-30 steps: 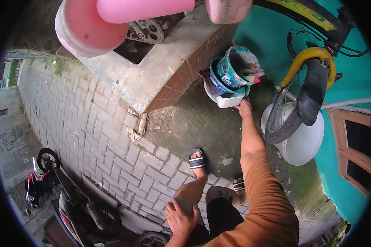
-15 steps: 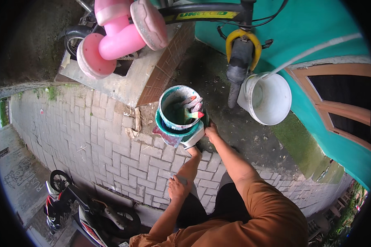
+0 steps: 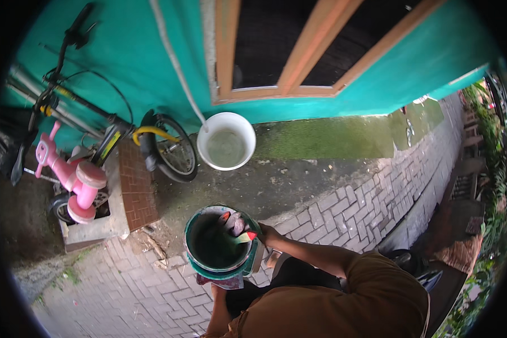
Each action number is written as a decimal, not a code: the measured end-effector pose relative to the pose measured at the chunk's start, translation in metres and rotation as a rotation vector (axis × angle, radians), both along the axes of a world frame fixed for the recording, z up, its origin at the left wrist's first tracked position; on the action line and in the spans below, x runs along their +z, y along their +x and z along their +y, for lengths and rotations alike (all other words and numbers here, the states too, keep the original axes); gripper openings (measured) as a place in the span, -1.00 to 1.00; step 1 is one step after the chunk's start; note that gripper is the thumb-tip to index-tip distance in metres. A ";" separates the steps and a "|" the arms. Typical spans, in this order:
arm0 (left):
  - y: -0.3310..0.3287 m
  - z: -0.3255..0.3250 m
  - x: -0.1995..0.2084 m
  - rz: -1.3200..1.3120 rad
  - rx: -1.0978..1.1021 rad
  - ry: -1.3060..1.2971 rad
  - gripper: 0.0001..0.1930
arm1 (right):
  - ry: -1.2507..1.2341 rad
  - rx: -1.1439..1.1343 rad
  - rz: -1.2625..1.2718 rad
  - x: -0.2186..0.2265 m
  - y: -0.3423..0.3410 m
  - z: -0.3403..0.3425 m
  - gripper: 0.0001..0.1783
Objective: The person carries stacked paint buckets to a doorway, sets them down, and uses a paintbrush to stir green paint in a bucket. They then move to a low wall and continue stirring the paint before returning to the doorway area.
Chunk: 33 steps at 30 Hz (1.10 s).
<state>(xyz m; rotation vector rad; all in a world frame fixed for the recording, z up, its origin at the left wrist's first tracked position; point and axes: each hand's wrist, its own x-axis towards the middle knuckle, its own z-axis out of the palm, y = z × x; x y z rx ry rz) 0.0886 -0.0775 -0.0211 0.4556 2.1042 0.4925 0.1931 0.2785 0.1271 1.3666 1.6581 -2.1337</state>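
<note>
A green pail (image 3: 217,242) sits at lower centre of the frame, nested in a stack of similar pails, with a few brush handles tipped red and pale standing inside against its right rim. The right hand (image 3: 263,234) meets the pail at that right rim, its grip closed on the edge, so the pail lies just left of the hand. The left hand (image 3: 218,291) is below the stack, mostly hidden by it; whether its grip is closed cannot be told. Above, near the teal wall (image 3: 152,56), stands a white bucket (image 3: 226,141) with murky water. At upper left lean a bicycle (image 3: 124,132) and a pink tricycle (image 3: 67,174). Brick paving (image 3: 355,208) lies right of the pail.
</note>
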 end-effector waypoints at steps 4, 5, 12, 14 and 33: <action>0.015 -0.013 0.009 0.151 -0.351 -0.352 -0.64 | 0.087 -0.176 0.058 0.010 0.122 0.020 -0.38; 0.020 0.004 -0.004 0.267 -0.787 -0.293 -0.74 | 0.419 -0.278 0.141 -0.011 0.163 0.024 -0.41; 0.039 0.098 0.027 0.456 -1.054 -0.002 -0.84 | 0.115 -0.843 -0.054 0.070 0.347 0.060 -0.47; 0.053 0.157 0.026 0.450 -1.184 0.220 -0.85 | 0.129 -1.009 -0.051 0.056 0.403 0.068 -0.55; 0.396 0.704 0.020 -0.185 -0.782 -0.234 -0.64 | 0.173 -1.990 0.052 0.106 0.796 0.158 -0.67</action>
